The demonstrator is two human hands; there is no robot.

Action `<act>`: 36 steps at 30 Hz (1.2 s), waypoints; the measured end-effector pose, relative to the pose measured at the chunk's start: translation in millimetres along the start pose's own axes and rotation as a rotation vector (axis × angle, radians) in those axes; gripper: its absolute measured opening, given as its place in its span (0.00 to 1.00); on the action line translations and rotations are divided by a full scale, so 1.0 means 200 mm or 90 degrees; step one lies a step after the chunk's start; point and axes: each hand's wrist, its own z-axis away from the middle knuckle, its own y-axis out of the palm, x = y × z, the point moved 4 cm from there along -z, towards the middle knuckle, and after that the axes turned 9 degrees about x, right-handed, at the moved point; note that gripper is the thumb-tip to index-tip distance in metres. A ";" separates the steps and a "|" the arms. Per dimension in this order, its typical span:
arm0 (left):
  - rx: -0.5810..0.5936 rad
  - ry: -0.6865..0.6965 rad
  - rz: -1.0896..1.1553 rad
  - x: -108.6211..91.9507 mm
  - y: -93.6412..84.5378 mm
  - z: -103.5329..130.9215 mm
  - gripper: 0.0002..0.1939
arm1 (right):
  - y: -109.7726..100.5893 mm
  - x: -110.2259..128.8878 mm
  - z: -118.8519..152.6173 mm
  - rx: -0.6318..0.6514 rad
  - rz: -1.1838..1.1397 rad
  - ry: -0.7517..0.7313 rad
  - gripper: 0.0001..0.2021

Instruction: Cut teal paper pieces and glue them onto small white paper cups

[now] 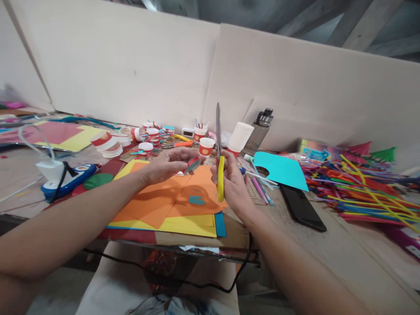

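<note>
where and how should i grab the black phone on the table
Probably best by its long side edges, toward the near end, coming from above on the person's side. The phone lies flat, so its slim edges are what fingers can pinch, and its near end is uncovered, while the turquoise sheet meets or overlaps the far end.

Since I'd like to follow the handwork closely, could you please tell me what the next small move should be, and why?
Probably tip the scissors in the right hand toward the small red-and-teal piece in the left hand, because the blades point upward and stand apart from it.
</note>
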 end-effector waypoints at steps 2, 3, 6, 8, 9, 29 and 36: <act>0.008 0.016 0.009 0.00 -0.01 0.00 0.18 | 0.00 -0.02 0.00 0.005 -0.051 0.025 0.22; 0.014 0.022 0.014 0.00 -0.01 0.00 0.18 | 0.00 -0.03 0.01 0.016 -0.077 0.045 0.22; 0.031 0.024 0.014 -0.01 -0.01 0.00 0.19 | 0.01 -0.06 0.02 0.056 -0.152 0.111 0.20; 0.036 0.024 0.007 -0.02 0.00 0.00 0.20 | 0.01 -0.08 0.02 0.057 -0.182 0.133 0.20; 0.038 0.024 0.005 -0.03 0.00 0.00 0.20 | 0.01 -0.09 0.02 0.047 -0.188 0.136 0.20; 0.084 -0.016 -0.004 0.03 0.03 0.01 0.21 | 0.07 -0.04 0.03 0.006 -0.050 0.126 0.23; 0.072 -0.012 -0.004 0.01 0.07 -0.01 0.23 | 0.07 -0.07 0.02 0.036 0.011 0.109 0.24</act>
